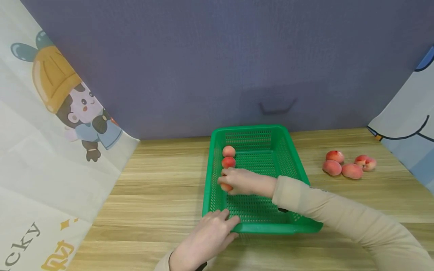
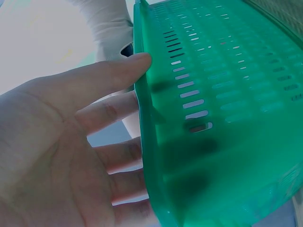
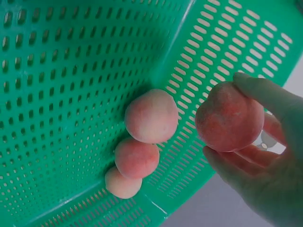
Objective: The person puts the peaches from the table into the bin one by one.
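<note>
First, on the left of the scene, you have a white sheet (image 1: 51, 162) printed with a cartoon child (image 1: 76, 98) in a yellow hat, with some lettering (image 1: 23, 242) nearer to you. Next to it lies the wooden table (image 1: 162, 188), and at its far side rises a dark blue-grey wall (image 1: 190, 67). Your left hand (image 1: 207, 235) is at the near left corner of the green basket (image 1: 264, 227), pinching the rim with your thumb on the outside and your fingers over the edge. Inside the basket, three peaches (image 3: 137, 157) sit in a row along the left wall, running from the far left corner towards you and touching one another. In the view from above, your fingers mostly cover the nearest of them. Just nearer than that row, your right hand (image 1: 242, 181) grips another peach (image 3: 229, 118) between thumb and fingertips, close to the left wall; you cannot tell whether the fruit touches the basket floor. Your beige right sleeve (image 1: 339, 210) crosses the basket's right side. Further right, four peaches (image 1: 352, 171) lie bunched together on the table, well apart from the basket. At the right edge stands a pale printed sheet (image 1: 411, 101) with dark outlines.
</note>
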`<state>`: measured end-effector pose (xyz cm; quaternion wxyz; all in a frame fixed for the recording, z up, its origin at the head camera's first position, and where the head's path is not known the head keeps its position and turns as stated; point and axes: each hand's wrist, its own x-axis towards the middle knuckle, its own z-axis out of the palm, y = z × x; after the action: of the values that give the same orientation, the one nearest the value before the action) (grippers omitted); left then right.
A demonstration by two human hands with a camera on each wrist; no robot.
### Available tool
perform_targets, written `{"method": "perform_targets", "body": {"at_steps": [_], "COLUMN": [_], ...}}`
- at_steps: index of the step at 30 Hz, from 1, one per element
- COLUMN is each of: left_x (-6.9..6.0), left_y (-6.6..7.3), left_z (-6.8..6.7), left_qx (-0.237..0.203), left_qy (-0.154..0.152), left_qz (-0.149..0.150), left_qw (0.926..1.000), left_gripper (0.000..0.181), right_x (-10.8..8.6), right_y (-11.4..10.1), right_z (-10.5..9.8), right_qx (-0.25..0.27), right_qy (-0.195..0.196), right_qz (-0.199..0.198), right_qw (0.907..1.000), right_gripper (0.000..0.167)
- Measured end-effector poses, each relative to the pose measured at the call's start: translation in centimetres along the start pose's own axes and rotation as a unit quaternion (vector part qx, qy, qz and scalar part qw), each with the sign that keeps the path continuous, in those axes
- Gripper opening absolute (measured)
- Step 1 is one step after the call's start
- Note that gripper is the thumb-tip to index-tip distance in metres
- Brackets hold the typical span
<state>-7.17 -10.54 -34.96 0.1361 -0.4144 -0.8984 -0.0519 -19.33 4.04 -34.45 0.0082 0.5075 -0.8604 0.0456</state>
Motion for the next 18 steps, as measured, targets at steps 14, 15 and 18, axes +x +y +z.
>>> {"method": "perform_targets", "body": {"at_steps": [14,15,18], "left_x": [0.0,0.0,0.0], "left_y": [0.0,0.0,0.0], "left_z": [0.1,0.1,0.0], "left_qx": [0.004,0.004,0.007], "left_qy": [0.008,0.009,0.015], "left_qz": [0.002,0.003,0.006], "left_qw": [1.0,0.9999,0.9998], "left_gripper": [0.021,0.021,0.022], "right_x": [0.1,0.1,0.1], "right_y": [-0.1,-0.1,-0.2], "right_z": [1.6,1.6,1.9], "right_qx": [-0.004,-0.002,0.005], "right_qy": [-0.009,-0.009,-0.007], "right_qz": [-0.008,-0.008,-0.01], "right_qw": [0.9999,0.9999,0.9999], "right_gripper": [0.027,0.025,0.021]}}
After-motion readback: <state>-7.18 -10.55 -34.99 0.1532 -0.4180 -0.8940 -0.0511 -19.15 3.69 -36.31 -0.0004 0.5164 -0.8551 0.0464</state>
